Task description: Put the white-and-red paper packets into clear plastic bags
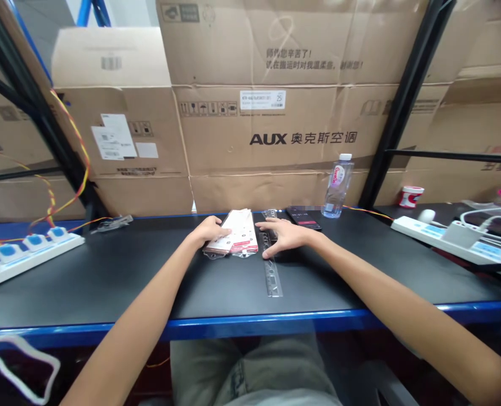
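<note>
My left hand [210, 231] lies on the left edge of a stack of flat white-and-red packets [237, 231] in clear plastic bags, its fingers curled over the edge. My right hand [284, 235] sits just to the right of the stack, fingers spread. Beneath it runs a long transparent perforated plastic strip [272, 276], which reaches toward me across the black bench top [106, 276]. The strip's middle part is hidden under my palm. A black smartphone [303, 217] lies just beyond my right hand.
A water bottle [338, 186] stands at the bench's back edge. White power strips [26, 254] [448, 239] lie left and right, with white cables on the right. Black uprights and a red-and-yellow cable stand before stacked cardboard boxes [267, 129].
</note>
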Demonstrator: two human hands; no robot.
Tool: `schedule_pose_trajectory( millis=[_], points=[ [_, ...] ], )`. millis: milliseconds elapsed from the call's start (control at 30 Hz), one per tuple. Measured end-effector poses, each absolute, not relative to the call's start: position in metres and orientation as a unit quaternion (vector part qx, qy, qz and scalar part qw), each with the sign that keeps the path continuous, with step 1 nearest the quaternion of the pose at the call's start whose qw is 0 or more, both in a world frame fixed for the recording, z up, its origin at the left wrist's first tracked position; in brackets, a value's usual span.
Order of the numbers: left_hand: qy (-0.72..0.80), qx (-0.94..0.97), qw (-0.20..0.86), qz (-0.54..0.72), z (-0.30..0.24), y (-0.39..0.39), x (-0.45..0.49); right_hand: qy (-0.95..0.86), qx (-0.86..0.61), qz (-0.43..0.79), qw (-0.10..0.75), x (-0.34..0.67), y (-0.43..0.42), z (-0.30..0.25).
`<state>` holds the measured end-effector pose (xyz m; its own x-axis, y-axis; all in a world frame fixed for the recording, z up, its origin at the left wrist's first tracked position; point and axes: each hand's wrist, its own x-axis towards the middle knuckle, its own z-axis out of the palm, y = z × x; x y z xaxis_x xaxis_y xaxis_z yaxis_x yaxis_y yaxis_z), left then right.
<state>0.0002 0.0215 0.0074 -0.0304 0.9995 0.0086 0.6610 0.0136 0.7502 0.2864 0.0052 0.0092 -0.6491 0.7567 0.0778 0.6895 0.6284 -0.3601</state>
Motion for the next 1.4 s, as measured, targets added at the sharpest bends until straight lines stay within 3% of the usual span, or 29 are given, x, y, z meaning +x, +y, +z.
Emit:
schedule_pose_trajectory(
  millis=[200,400,700,800,1000,1233,1400],
  points=[
    [0.665,0.578,0.306,0.361,0.01,0.022,0.002,-0.905,-0.381,0.136,0.128,0.288,0.01,0.012],
    [0.599,0.513,0.446,0.423,0.027,0.013,0.006,-0.893,-0.383,0.17,0.164,0.288,0.012,0.009],
    [0.547,0.626,0.404,0.382,0.025,0.002,0.02,-0.717,-0.316,0.4,0.476,0.267,-0.006,0.022],
    [0.572,0.648,0.361,0.351,0.022,0.003,0.023,-0.65,-0.323,0.427,0.539,0.259,-0.01,0.024],
    [0.627,0.674,0.233,0.314,0.02,0.001,0.028,-0.636,-0.342,0.485,0.493,0.249,-0.022,0.025],
    [0.638,0.694,0.141,0.304,0.024,-0.004,0.029,-0.621,-0.376,0.585,0.362,0.244,-0.035,0.024],
    [0.632,0.705,0.129,0.297,0.025,-0.003,0.028,-0.694,-0.387,0.504,0.337,0.246,-0.027,0.012]
  ],
)
